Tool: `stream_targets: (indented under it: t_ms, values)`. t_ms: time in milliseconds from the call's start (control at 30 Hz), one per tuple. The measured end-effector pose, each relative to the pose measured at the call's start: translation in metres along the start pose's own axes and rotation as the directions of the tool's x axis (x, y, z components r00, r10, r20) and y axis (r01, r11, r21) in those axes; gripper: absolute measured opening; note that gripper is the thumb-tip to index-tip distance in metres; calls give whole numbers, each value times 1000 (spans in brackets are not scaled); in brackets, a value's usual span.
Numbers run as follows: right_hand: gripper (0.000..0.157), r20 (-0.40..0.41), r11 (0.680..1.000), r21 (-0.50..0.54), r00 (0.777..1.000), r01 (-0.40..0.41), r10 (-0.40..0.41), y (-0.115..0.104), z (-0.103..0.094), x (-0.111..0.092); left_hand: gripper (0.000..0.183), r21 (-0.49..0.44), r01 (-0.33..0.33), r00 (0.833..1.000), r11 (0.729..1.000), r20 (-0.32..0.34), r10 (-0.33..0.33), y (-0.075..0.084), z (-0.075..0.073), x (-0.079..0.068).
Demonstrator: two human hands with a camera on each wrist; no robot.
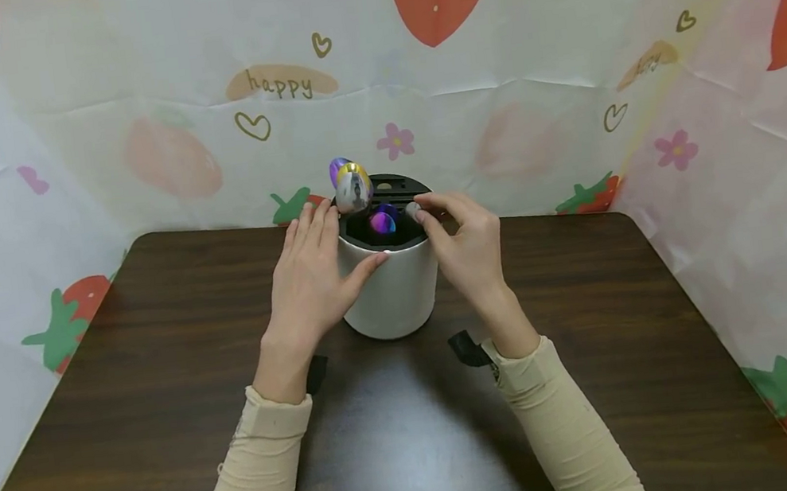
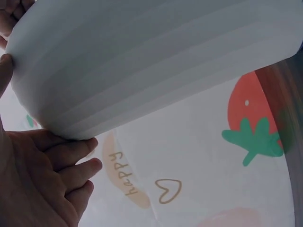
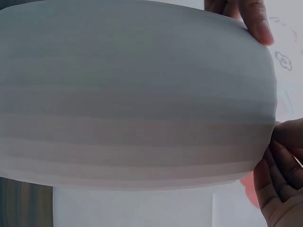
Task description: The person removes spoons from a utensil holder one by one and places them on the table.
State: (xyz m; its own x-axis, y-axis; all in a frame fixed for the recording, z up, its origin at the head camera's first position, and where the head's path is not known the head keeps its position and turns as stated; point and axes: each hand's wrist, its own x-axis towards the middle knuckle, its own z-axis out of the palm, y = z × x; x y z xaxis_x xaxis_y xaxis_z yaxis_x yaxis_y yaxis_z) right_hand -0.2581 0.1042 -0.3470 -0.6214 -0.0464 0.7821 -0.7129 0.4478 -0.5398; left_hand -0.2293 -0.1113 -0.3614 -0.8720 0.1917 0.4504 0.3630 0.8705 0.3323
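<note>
I have my left grip [image 1: 313,276] spread against the white cylindrical bin [image 1: 395,297] on the counter [image 1: 157,390], likely steadying it, while my right grip [image 1: 467,242] pinches a small grey piece [image 1: 413,210] at its mouth, near a purple-blue ball [image 1: 382,223].

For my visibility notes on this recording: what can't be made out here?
Head view: the depths of the white container, lost in dark shadow.
Head view: what the small grey thing is, too small and partly covered by the right grip.
Left wrist view: part of the left grip, cut off by the left edge.
Both wrist views: the container's contents, hidden by its wall.
</note>
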Motion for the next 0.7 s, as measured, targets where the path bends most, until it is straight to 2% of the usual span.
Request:
stream_targets:
  t_ms: [367, 700]
  values:
    - [14, 43, 1000, 5, 999, 1, -1, -4, -6, 12, 96, -1, -8, 1000, 1000, -6, 8, -2, 4, 2]
    - [15, 82, 988, 138, 995, -65, 54, -16, -20, 28, 96, 19, -6, 1000, 1000, -3, 6, -3, 3, 0]
